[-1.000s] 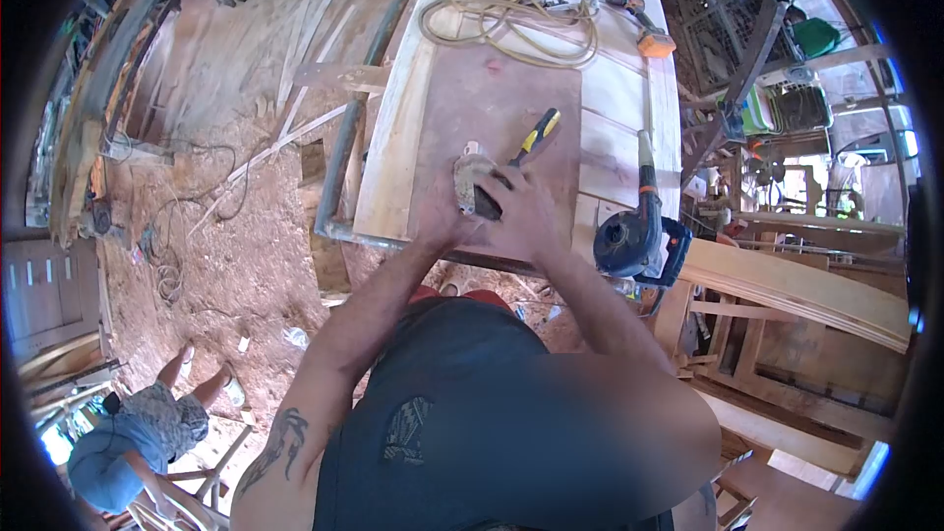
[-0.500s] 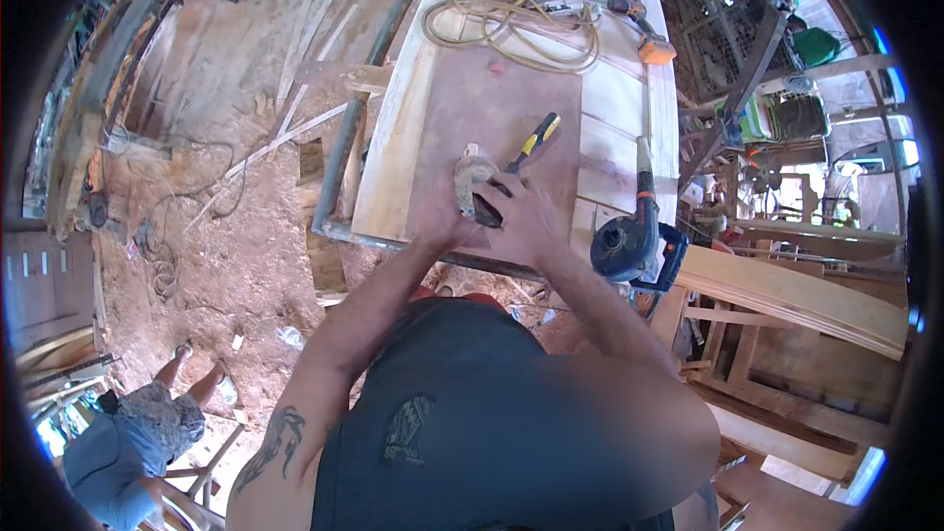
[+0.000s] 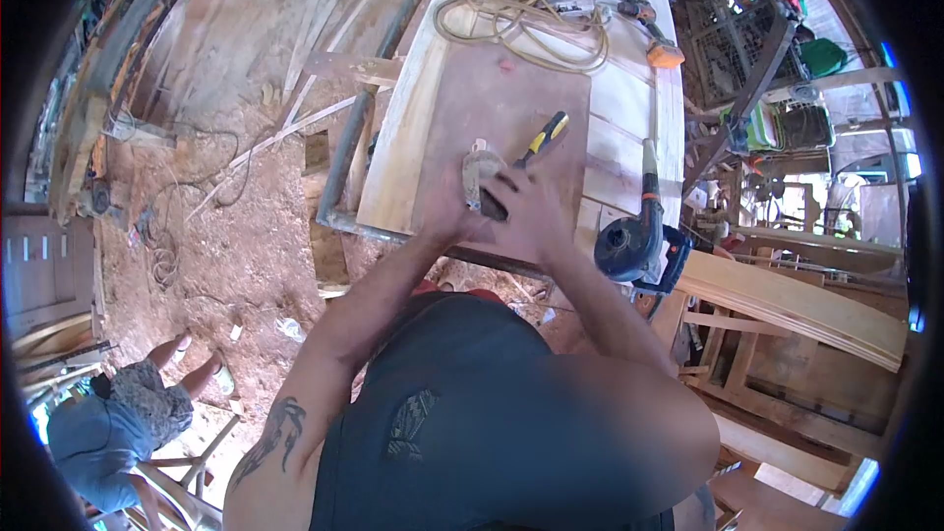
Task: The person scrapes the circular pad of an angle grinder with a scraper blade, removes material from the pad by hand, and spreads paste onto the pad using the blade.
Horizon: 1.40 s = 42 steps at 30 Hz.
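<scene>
Both hands meet over the front of the workbench. My left hand (image 3: 450, 214) is closed around a pale, worn, rounded piece (image 3: 480, 172) with a small tab at its top; its exact kind is unclear. My right hand (image 3: 536, 218) curls its fingers over the dark part on the near side of the same piece, blurred by motion. Just beyond the right fingers lies a tool with a yellow and black handle (image 3: 547, 136), its working end partly hidden. Beneath is a flat brown panel (image 3: 462, 103) on the bench.
A coiled yellowish cord (image 3: 462, 34) and a cordless drill (image 3: 661, 47) lie farther up the bench. A dark blower (image 3: 629, 244) sits right of my hands. Wooden boards (image 3: 796, 305) are stacked at right. Another person (image 3: 113, 433) is at lower left.
The view has shifted slightly, so the bench appears a little farther right. My right fingers have moved slightly over the piece, while my left hand keeps hold of it.
</scene>
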{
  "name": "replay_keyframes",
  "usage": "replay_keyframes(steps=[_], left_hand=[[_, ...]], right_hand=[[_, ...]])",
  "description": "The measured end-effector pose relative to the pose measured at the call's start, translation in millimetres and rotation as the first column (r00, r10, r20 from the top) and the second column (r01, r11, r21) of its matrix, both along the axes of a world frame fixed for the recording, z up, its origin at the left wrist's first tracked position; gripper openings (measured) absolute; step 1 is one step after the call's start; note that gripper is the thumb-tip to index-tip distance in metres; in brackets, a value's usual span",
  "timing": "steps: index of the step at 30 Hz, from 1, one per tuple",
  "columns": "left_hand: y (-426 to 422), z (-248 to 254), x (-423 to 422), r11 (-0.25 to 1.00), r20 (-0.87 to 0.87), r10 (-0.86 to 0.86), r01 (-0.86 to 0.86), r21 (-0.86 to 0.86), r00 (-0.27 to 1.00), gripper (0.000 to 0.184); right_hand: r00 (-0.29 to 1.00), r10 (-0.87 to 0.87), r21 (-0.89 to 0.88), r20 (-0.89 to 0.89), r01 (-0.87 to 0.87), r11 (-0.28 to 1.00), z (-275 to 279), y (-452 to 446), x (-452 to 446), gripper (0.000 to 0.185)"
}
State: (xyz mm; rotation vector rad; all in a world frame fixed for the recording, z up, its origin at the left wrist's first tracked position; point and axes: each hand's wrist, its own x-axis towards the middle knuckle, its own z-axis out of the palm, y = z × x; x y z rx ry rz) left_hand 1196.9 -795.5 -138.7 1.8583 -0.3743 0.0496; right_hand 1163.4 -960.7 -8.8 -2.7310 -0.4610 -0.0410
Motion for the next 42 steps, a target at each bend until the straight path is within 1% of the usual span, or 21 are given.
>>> replay_keyframes(steps=[2, 3, 4, 5, 6, 9, 12, 15, 16, 18, 21, 22, 24, 27, 30, 33, 34, 36, 37, 40, 42], left_hand=[[-4.8, -8.7, 5.1, 0.999, 0.0, 0.03, -0.03, -0.042, 1.0, 0.107], [-5.7, -13.1, 2.3, 0.997, -0.01, 0.042, -0.043, -0.06, 0.999, 0.108], [-5.1, -17.8, -1.4, 0.999, -0.059, 0.044, -0.044, 0.016, 0.997, 0.109], [-2.2, 5.8, -2.8, 0.995, -0.106, 0.05, -0.04, 0.093, 0.993, 0.11], [0.5, 19.1, -2.5, 0.985, -0.148, 0.06, -0.034, 0.17, 0.987, 0.111], [1.8, -0.2, 1.1, 0.999, -0.063, -0.05, 0.049, -0.015, 0.997, 0.113], [-1.3, -10.8, 0.6, 1.0, -0.108, 0.011, -0.008, 0.026, 0.994, 0.114], [-9.7, -23.7, 3.8, 0.998, -0.093, 0.054, -0.055, -0.009, 0.994, 0.114], [-6.8, -25.5, 4.0, 0.999, -0.098, 0.037, -0.037, 0.004, 0.994, 0.113], [-1.0, 5.8, 0.7, 1.0, -0.114, 0.005, -0.003, 0.018, 0.994, 0.11], [-2.9, -9.9, 2.5, 1.0, -0.007, -0.003, 0.003, -0.025, 1.0, 0.105], [-4.4, -15.8, 0.6, 1.0, -0.06, 0.02, -0.02, 0.003, 0.998, 0.104], [-7.3, -12.1, 4.0, 0.996, -0.148, 0.072, -0.062, 0.065, 0.986, 0.1], [-3.5, -5.5, 3.7, 0.998, -0.068, -0.019, 0.016, -0.053, 0.997, 0.095], [-9.1, -2.9, -0.1, 0.996, -0.141, 0.037, -0.048, -0.072, 0.989, 0.091], [-9.5, -6.7, -1.4, 0.996, -0.122, 0.069, -0.075, -0.045, 0.99, 0.092], [-5.9, -6.9, -0.7, 0.998, -0.075, 0.055, -0.056, -0.012, 0.996, 0.093], [-2.5, 0.0, -1.6, 0.998, 0.012, 0.043, -0.044, 0.038, 0.999, 0.094], [-4.2, 0.9, 0.8, 0.998, 0.004, 0.048, -0.048, 0.034, 0.999, 0.095], [-5.7, -5.7, -0.9, 0.998, -0.056, 0.057, -0.055, 0.029, 0.997, 0.096], [-9.0, -7.6, -2.1, 0.999, -0.112, 0.053, -0.052, 0.013, 0.992, 0.097]], right_hand=[[0.999, 0.049, -0.016, -0.015, -0.049, 0.999, 6.2, -0.8, -16.9, 0.053], [0.998, 0.061, -0.045, 0.004, -0.061, 0.997, 6.8, -2.5, -11.3, 0.055], [0.999, 0.014, -0.036, -0.039, -0.016, 0.999, 6.9, -1.6, -3.7, 0.055], [0.996, -0.032, -0.026, -0.08, 0.03, 0.999, 12.5, 2.2, 6.3, 0.056], [0.99, -0.076, -0.018, -0.118, 0.074, 0.997, 15.4, 5.0, 11.6, 0.056], [1.0, 0.013, -0.046, -0.022, -0.014, 0.999, 9.2, 0.8, -7.1, 0.055], [0.997, 0.007, -0.058, -0.074, -0.011, 0.998, 10.4, 1.7, -11.2, 0.066], [0.987, -0.065, 0.091, -0.148, 0.079, 0.993, -2.8, -0.1, 12.6, 0.068], [0.993, -0.043, 0.049, -0.106, 0.048, 0.998, -3.7, 0.5, 7.7, 0.065], [1.0, 0.011, -0.053, -0.029, -0.012, 0.999, -0.9, -0.5, -7.6, 0.058], [1.0, 0.005, -0.087, -0.031, -0.008, 0.996, 14.1, 1.4, -5.5, 0.057], [0.998, -0.023, -0.072, -0.065, 0.018, 0.997, 13.9, 2.4, -1.7, 0.059], [0.989, -0.078, -0.04, -0.122, 0.074, 0.996, 13.3, 4.0, 17.1, 0.061], [0.999, 0.02, -0.021, -0.035, -0.02, 1.0, 4.6, 1.1, -6.6, 0.05], [0.999, 0.024, 0.068, 0.038, -0.027, 0.997, -0.3, -1.8, 3.8, 0.052], [1.0, -0.026, -0.007, 0.004, 0.026, 1.0, 0.9, -3.4, 18.9, 0.056], [0.999, -0.038, -0.03, 0.002, 0.038, 0.999, 1.0, -3.1, 21.3, 0.056], [1.0, 0.022, -0.062, -0.01, -0.023, 0.998, 5.9, -6.4, 4.3, 0.057], [0.998, 0.054, -0.077, -0.02, -0.055, 0.996, 6.4, -7.9, -1.6, 0.057], [0.999, 0.035, -0.011, 0.015, -0.035, 0.999, -8.7, -10.1, 7.8, 0.061], [0.999, -0.01, -0.034, -0.046, 0.009, 0.999, 6.4, -2.7, 13.6, 0.058]])
